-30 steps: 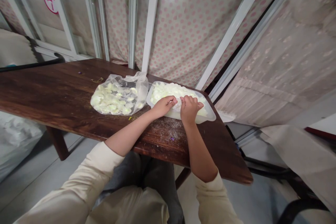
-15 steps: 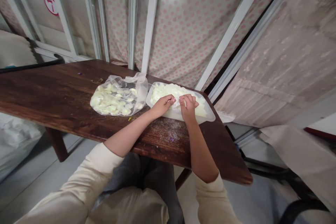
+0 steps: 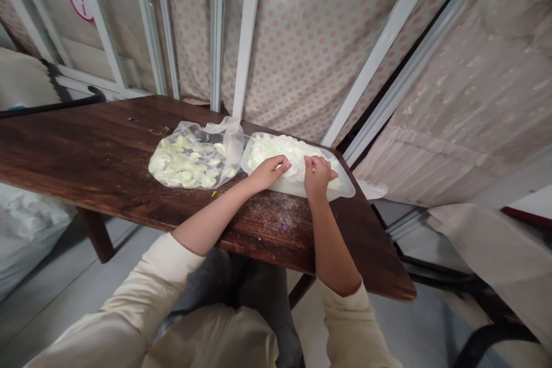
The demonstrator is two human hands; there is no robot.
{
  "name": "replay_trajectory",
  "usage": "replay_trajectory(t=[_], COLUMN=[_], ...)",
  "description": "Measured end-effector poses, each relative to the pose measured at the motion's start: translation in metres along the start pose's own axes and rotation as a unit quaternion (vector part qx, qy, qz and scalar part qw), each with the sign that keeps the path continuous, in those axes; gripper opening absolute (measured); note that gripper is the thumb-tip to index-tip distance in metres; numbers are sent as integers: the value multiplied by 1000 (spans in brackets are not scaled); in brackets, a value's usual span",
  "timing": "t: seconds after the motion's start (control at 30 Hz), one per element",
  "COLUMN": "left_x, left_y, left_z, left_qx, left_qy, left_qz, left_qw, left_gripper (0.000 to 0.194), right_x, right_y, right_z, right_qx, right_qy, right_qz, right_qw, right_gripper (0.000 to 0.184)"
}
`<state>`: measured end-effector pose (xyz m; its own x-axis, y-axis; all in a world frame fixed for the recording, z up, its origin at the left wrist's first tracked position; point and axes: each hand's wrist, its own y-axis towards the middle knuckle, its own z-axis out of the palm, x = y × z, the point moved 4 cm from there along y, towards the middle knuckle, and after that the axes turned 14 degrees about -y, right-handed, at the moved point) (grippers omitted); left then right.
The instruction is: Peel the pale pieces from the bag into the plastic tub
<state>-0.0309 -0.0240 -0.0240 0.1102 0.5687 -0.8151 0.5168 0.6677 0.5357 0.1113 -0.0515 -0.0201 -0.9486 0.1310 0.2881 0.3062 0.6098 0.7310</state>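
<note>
While left hand point(image 3: 269, 173), right hand point(image 3: 318, 176) touch pale pieces point(image 3: 276, 149), tub point(image 3: 345, 188) nears table edge point(image 3: 371, 230).

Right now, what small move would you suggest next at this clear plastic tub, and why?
Probably spread the pale mound outward with the right hand: it heaps mid-tub, beside the left hand, while the corners of the clear plastic tub look lower.

red circular sign point(image 3: 80, 4), unreadable, on glass door point(image 3: 81, 40)

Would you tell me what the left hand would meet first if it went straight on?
The left hand would meet the pale chopped pieces in the clear plastic tray first, seemingly touching them already; the right hand lies beyond.
</note>
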Motion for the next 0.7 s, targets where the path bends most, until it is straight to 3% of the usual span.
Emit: replay_trajectory(t=[0.1, 0.23, 0.3, 0.47, 0.7], left_x=[-1, -2, -2, -2, -2], left_y=[0, 0, 0, 0, 0], left_z=[-1, -1, -1, 0, 0], left_qx=[-9, -15, -14, -13, -17], left_qy=[-5, -16, -18, -5, -11], left_qz=[5, 18, 16, 12, 14], left_qw=[1000, 1000, 1000, 1000, 1000], left_gripper=[28, 28, 29, 28, 28], right_x=[0, 14, 18, 12, -1], right_y=[0, -5, -6, -2, 1], right_z=[-5, -6, -5, -3, 0], right_qx=[-28, 22, 38, 22, -11], right_qy=[15, 77, 98, 98, -12], right_qz=[-6, -128, -151, -96, -16], right_qw=[999, 988, 983, 990, 1000], right_gripper=[27, 31, 29, 29, 44])
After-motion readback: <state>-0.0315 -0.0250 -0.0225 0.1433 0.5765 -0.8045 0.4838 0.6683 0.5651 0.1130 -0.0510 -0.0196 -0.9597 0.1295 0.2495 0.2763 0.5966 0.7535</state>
